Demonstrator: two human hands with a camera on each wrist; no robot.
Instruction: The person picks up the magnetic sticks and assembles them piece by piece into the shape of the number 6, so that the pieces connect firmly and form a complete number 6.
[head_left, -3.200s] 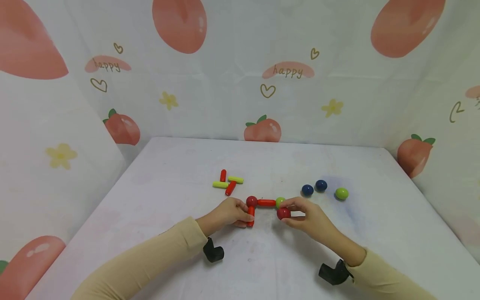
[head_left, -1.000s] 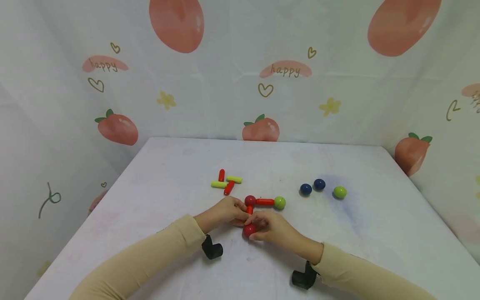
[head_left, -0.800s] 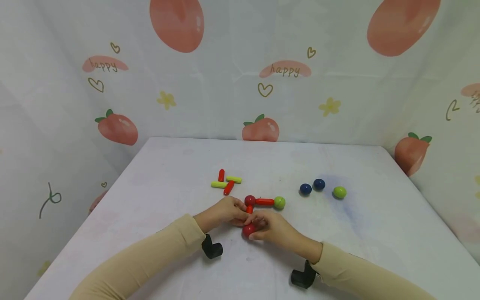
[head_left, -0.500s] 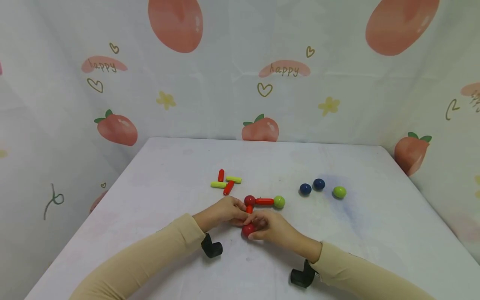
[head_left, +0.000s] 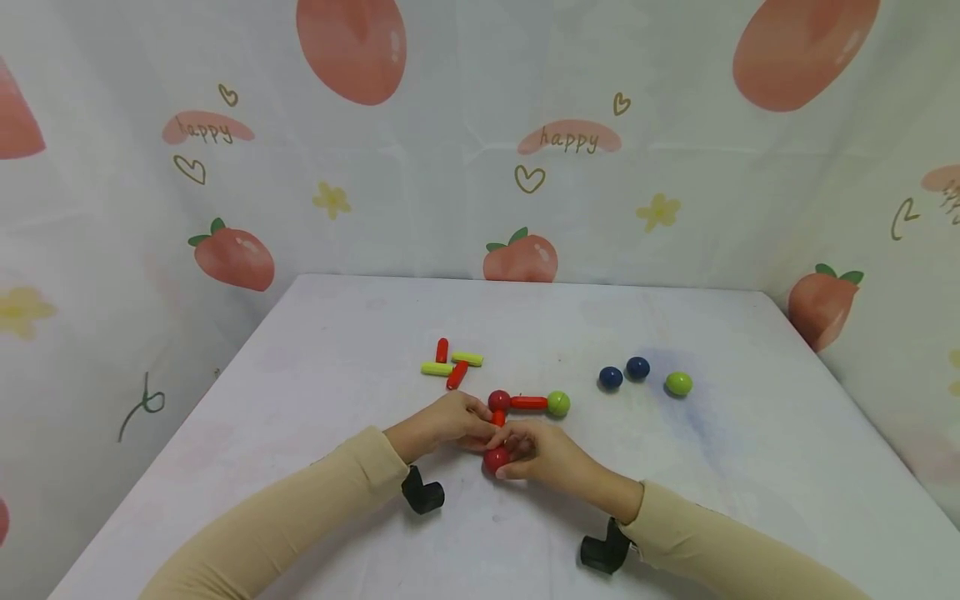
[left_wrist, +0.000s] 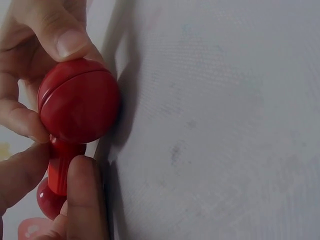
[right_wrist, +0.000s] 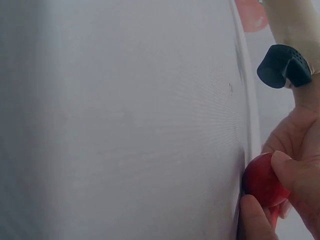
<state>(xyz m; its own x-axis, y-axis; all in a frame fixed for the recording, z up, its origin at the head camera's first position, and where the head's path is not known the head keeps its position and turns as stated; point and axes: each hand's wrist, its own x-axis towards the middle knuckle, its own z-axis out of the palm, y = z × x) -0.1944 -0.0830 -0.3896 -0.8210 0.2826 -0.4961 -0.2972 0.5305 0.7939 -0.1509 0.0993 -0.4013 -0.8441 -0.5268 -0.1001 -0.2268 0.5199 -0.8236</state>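
Observation:
My left hand (head_left: pixel 453 421) pinches a short red rod (head_left: pixel 498 418) that points toward me. At its far end is a red ball (head_left: pixel 498 401), joined by a second red rod (head_left: pixel 529 403) to a grooved green ball (head_left: pixel 558 404) on the right. Between its thumb and fingers, my right hand (head_left: pixel 551 458) holds another red ball (head_left: pixel 495 460) at the near end of the pinched rod. Close up in the left wrist view, this grooved ball (left_wrist: pixel 82 107) touches the rod (left_wrist: pixel 59 172). Fingers partly cover the ball (right_wrist: pixel 264 181) in the right wrist view.
Behind my left hand lie loose red rods (head_left: pixel 457 375) and yellow-green rods (head_left: pixel 437 368). Two dark blue balls (head_left: pixel 611 378) and a loose green ball (head_left: pixel 678 383) rest at the right. A white cloth covers the table (head_left: pixel 360 325).
Over about three seconds, my right hand has carried the red ball from beside the green ball leftward and nearer me, to the pinched rod's end. In the last second, both hands stay nearly still.

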